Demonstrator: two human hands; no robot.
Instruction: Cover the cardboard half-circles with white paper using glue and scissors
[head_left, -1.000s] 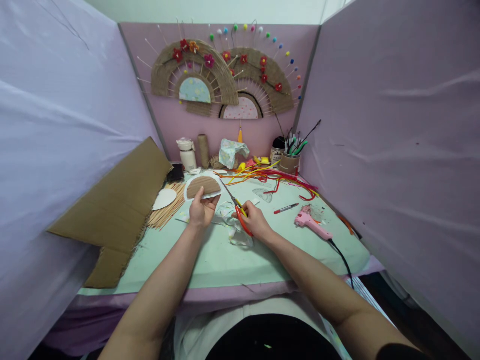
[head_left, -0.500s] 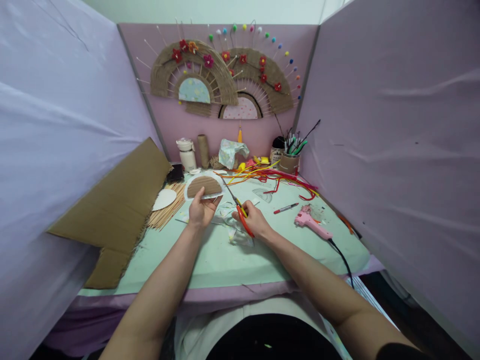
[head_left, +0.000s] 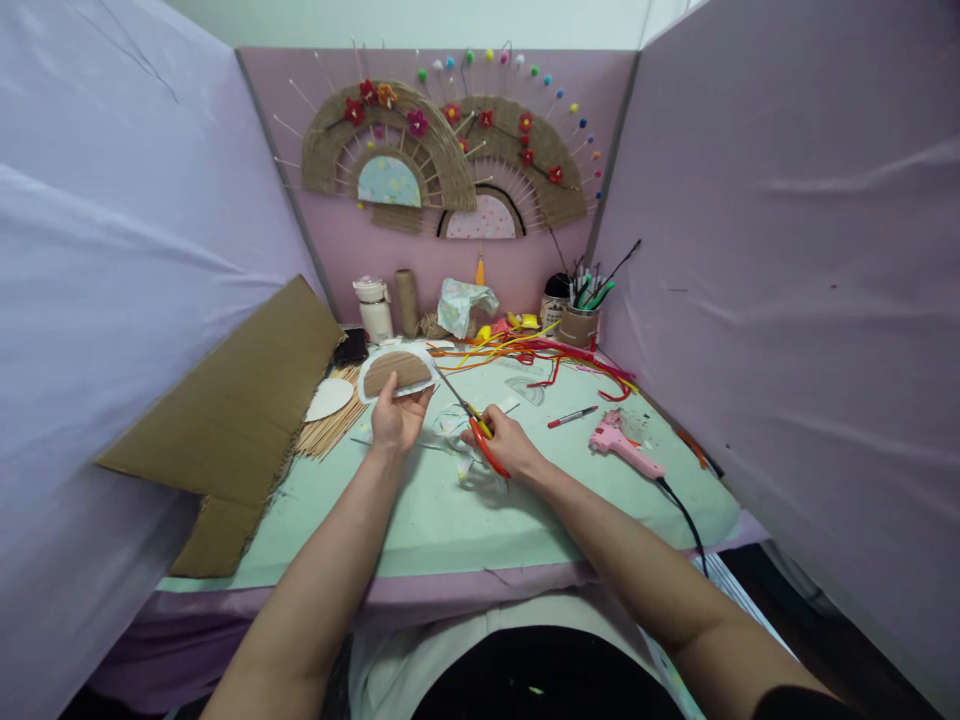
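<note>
My left hand pinches the lower edge of a half-round cardboard piece, thumb on the brown face. A pale fabric border shows around the cardboard. In my right hand is a pair of scissors with red and yellow handles. The blades point up and left, their tips close to the right end of the half-round piece; whether they touch the fabric I cannot tell. Under and between the hands lie crumpled fabric scraps on the pale green tablecloth.
A pink glue gun with a black cord lies at the right, near a red pen and a protractor. Pipe cleaners spread across the back. Large cardboard and thin wooden sticks occupy the left.
My left hand has shifted slightly left with the half-round piece. The scissors have moved a little left too, their tips staying near the piece's right end.
</note>
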